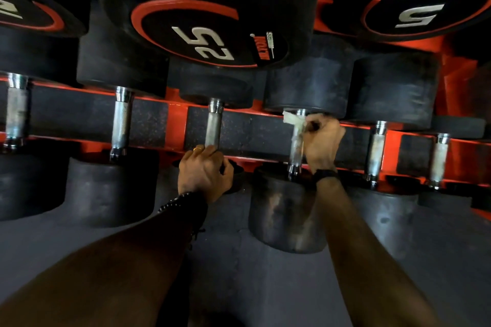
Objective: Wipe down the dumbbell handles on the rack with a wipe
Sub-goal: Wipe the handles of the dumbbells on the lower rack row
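Top-row dumbbell cut off by frame top; left hand's fingertips hidden.

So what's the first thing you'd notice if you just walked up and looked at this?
Probably the big black weight at the top middle, with a red ring and a white 25 that reads upside down. Below it, on the red rack, the right hand holds a white wipe against a shiny metal handle. The left hand grips the lower end of the next dumbbell on the left.
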### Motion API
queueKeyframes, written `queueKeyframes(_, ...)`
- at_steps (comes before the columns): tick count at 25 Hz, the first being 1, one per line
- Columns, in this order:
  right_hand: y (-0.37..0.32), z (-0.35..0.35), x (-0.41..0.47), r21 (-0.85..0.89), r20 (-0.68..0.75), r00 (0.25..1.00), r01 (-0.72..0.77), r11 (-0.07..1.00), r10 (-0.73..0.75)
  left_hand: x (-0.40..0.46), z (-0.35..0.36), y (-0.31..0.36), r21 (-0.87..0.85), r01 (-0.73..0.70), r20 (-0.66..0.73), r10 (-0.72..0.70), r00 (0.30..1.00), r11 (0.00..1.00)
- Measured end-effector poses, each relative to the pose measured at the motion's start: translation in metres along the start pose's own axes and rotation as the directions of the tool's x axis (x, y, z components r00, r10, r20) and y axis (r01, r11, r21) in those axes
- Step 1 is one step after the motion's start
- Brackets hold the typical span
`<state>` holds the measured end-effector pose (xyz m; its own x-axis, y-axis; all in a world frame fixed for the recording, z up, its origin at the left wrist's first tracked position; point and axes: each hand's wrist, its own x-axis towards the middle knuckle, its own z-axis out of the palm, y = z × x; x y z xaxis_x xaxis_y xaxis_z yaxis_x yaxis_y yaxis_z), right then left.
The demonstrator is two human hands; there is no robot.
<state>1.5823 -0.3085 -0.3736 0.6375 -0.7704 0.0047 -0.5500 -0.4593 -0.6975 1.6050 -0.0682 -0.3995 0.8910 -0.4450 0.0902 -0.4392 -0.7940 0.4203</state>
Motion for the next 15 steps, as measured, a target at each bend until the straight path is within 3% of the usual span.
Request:
queueKeyframes(2, 0.017, -0.002, -0.008, -0.064, 0.055, 0.997, -0.044, 0.997, 0.047, -0.001, 0.000, 0.000, 0.001, -0.005, 0.004, 0.005, 1.000, 1.000)
queueKeyframes(4, 0.042, -0.006, -0.034, -0.204, 0.211, 0.974, -0.043, 0.978, 0.087, -0.002, -0.001, -0.001, 0.007, -0.013, 0.000, 0.013, 1.000, 1.000)
queueKeyframes(5, 0.046, -0.008, -0.031, -0.188, 0.235, 0.965, -0.072, 0.979, 0.116, -0.002, -0.001, -0.001, 0.008, -0.009, 0.006, 0.009, 1.000, 1.000)
queueKeyframes(7, 0.037, -0.001, -0.001, 0.002, 0.116, 0.977, -0.182, 0.983, 0.181, -0.001, 0.000, -0.001, 0.006, -0.009, 0.016, 0.009, 1.000, 1.000)
queueKeyframes(9, 0.029, 0.006, 0.020, 0.050, 0.067, 0.982, -0.180, 0.982, 0.177, -0.001, 0.001, 0.000, 0.011, -0.004, 0.006, 0.004, 1.000, 1.000)
queueKeyframes(12, 0.049, 0.006, -0.009, -0.150, 0.199, 0.953, -0.202, 0.968, 0.230, -0.001, 0.000, 0.000, 0.005, -0.009, -0.005, 0.009, 1.000, 1.000)
queueKeyframes(14, 0.039, -0.003, -0.016, -0.093, 0.319, 0.902, -0.277, 0.956, 0.292, -0.002, -0.002, -0.001, 0.000, -0.017, 0.008, 0.017, 1.000, 1.000)
queueKeyframes(15, 0.032, -0.001, -0.001, -0.005, 0.284, 0.901, -0.339, 0.941, 0.326, -0.002, -0.001, -0.001, 0.006, -0.020, 0.006, 0.020, 1.000, 1.000)
